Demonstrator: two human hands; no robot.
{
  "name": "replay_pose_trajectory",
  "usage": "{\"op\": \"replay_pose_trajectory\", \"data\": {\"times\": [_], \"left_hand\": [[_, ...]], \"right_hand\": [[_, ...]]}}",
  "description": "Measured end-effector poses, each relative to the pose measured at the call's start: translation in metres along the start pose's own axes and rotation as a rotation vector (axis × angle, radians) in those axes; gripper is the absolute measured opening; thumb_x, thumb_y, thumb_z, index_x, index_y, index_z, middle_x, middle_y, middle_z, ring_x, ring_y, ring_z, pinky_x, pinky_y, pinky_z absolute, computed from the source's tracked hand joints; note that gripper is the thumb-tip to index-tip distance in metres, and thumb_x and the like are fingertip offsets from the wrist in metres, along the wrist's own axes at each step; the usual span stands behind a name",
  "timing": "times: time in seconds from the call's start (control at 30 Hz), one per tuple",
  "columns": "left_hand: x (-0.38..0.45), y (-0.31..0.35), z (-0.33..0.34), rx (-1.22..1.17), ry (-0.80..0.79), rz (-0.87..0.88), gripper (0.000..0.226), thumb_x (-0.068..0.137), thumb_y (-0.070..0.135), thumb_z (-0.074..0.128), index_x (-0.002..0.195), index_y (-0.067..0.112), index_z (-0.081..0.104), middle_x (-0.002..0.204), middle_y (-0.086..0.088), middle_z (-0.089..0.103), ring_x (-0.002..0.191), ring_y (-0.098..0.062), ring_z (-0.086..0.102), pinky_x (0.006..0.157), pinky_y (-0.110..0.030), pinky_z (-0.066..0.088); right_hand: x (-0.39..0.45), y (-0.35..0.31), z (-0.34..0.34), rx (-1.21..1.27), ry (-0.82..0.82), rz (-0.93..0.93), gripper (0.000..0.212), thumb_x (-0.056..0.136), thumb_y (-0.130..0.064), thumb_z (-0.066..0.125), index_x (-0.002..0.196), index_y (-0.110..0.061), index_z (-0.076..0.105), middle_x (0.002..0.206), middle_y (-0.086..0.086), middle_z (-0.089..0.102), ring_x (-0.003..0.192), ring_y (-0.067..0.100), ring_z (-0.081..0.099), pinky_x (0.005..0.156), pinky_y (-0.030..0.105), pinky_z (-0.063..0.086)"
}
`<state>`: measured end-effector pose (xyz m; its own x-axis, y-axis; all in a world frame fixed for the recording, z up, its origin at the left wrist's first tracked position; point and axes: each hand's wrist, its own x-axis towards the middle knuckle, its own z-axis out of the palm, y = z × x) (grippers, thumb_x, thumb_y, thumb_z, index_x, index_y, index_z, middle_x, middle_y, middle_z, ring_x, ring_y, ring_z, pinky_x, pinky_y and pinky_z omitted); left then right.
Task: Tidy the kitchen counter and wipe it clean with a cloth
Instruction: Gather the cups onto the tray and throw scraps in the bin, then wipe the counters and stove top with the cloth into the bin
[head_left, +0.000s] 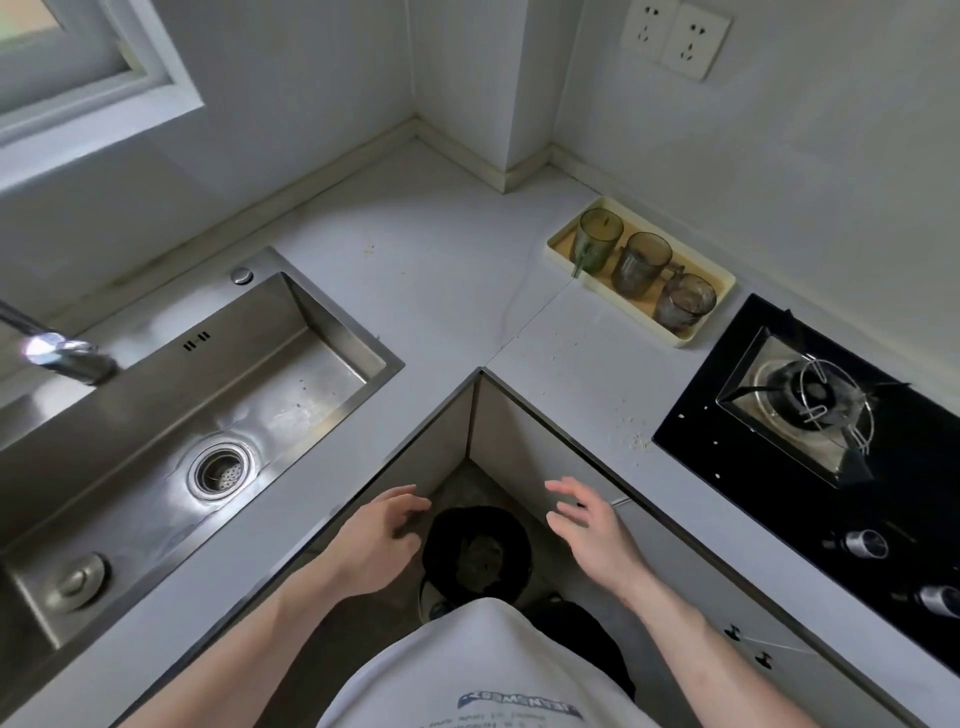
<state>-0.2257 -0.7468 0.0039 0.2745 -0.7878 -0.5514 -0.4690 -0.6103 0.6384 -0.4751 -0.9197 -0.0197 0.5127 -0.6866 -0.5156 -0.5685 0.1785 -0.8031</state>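
Far L: faucet (62, 353) w/ chrome spout over the stainless sink (332, 332); drain strainer (219, 470) in the basin floor. Round cap (78, 579) on the sink deck, near edge.

Counter (426, 260) is L-shaped, pale grey, runs around the inside corner. Crumbs/specks on it: a few near the corner, more scattered just beside the hob's L edge.

Ctr, below counter level: L hand (384, 540) held in the air in front of the counter edge, fingers loosely curled, holding nothing. Under and between both hands, on the floor: black bin (475, 556) w/ dark liner, some crumpled waste inside. R hand (592, 525) also in the air, fingers spread and relaxed, palm turned inward, holding nothing. Hands are apart, not touching each other or the counter.

No cloth visible in view.

R of ctr, against the wall: cream tray (685, 338) on the counter, holding three tinted glass mugs (641, 262) in a row, upright.

Far R: black glass hob (727, 447) set into the counter, burner (810, 400) w/ wire pan support, two knobs (865, 543) at the near side. Wall sockets (675, 39) above.
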Motion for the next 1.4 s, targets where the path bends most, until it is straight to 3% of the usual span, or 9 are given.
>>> {"op": "replay_pose_trajectory", "data": {"times": [0.17,0.3,0.43,0.6,0.77,0.9,1.0,1.1,1.4], "left_hand": [[-0.011,0.029,-0.019,-0.028,0.135,0.107,0.051,0.090,0.017,0.058,0.127,0.050,0.048,0.154,0.024,0.035,0.131,-0.005,0.050,0.104,-0.022,0.046],[-0.009,0.054,-0.032,0.008,0.186,0.190,0.056,0.087,0.022,0.055,0.138,0.044,0.051,0.154,0.027,0.034,0.136,-0.003,0.043,0.111,-0.031,0.044],[-0.009,0.076,-0.037,0.030,0.225,0.234,0.057,0.087,0.025,0.054,0.141,0.043,0.049,0.154,0.028,0.034,0.138,-0.001,0.041,0.113,-0.033,0.042],[-0.016,0.094,-0.023,0.022,0.286,0.227,0.055,0.090,0.022,0.057,0.140,0.042,0.051,0.153,0.027,0.036,0.137,-0.001,0.042,0.112,-0.031,0.043],[-0.039,0.095,-0.006,-0.010,0.325,0.159,0.053,0.089,0.026,0.057,0.138,0.045,0.052,0.150,0.032,0.038,0.136,0.004,0.041,0.111,-0.026,0.042],[-0.069,0.082,-0.001,-0.022,0.402,0.023,0.053,0.088,0.028,0.055,0.138,0.046,0.052,0.149,0.033,0.038,0.131,0.000,0.047,0.108,-0.024,0.042],[-0.097,0.072,0.006,-0.060,0.482,-0.070,0.052,0.088,0.029,0.054,0.137,0.045,0.052,0.148,0.035,0.038,0.128,0.005,0.048,0.107,-0.021,0.040],[-0.130,0.058,0.018,-0.108,0.576,-0.171,0.050,0.088,0.029,0.054,0.135,0.046,0.053,0.145,0.037,0.039,0.130,0.012,0.041,0.107,-0.014,0.035],[-0.187,0.026,0.031,-0.205,0.691,-0.308,0.049,0.090,0.029,0.058,0.135,0.048,0.053,0.143,0.037,0.041,0.134,0.011,0.038,0.111,-0.019,0.033]], "right_hand": [[-0.003,-0.041,-0.002,-0.027,0.013,-0.149,0.038,0.095,-0.018,0.066,0.123,-0.045,0.063,0.149,-0.024,0.042,0.127,-0.006,0.052,0.098,0.016,0.046],[-0.012,-0.068,-0.013,-0.037,0.011,-0.232,0.037,0.097,-0.018,0.064,0.126,-0.041,0.062,0.145,-0.029,0.040,0.129,-0.007,0.049,0.088,0.008,0.049],[-0.021,-0.076,-0.025,-0.077,-0.021,-0.264,0.037,0.098,-0.023,0.064,0.127,-0.044,0.059,0.145,-0.033,0.037,0.126,-0.015,0.045,0.091,0.009,0.049],[-0.027,-0.066,-0.043,-0.124,-0.068,-0.270,0.037,0.097,-0.026,0.065,0.126,-0.048,0.059,0.148,-0.031,0.037,0.127,-0.013,0.046,0.098,0.016,0.050],[-0.025,-0.060,-0.056,-0.201,-0.145,-0.290,0.038,0.097,-0.027,0.066,0.125,-0.051,0.058,0.146,-0.035,0.035,0.126,-0.012,0.046,0.090,0.009,0.047],[-0.010,-0.066,-0.048,-0.258,-0.262,-0.360,0.039,0.095,-0.027,0.068,0.124,-0.051,0.060,0.144,-0.039,0.036,0.123,-0.020,0.044,0.096,0.015,0.049],[0.000,-0.074,-0.033,-0.301,-0.374,-0.378,0.039,0.095,-0.027,0.068,0.124,-0.051,0.060,0.143,-0.041,0.036,0.126,-0.014,0.046,0.103,0.023,0.050],[0.005,-0.087,-0.008,-0.343,-0.486,-0.426,0.040,0.095,-0.028,0.068,0.126,-0.050,0.059,0.144,-0.039,0.037,0.129,-0.010,0.046,0.102,0.022,0.049],[-0.027,-0.123,0.042,-0.373,-0.660,-0.537,0.044,0.096,-0.032,0.066,0.133,-0.052,0.053,0.144,-0.039,0.038,0.128,-0.014,0.043,0.101,0.015,0.045]]}}
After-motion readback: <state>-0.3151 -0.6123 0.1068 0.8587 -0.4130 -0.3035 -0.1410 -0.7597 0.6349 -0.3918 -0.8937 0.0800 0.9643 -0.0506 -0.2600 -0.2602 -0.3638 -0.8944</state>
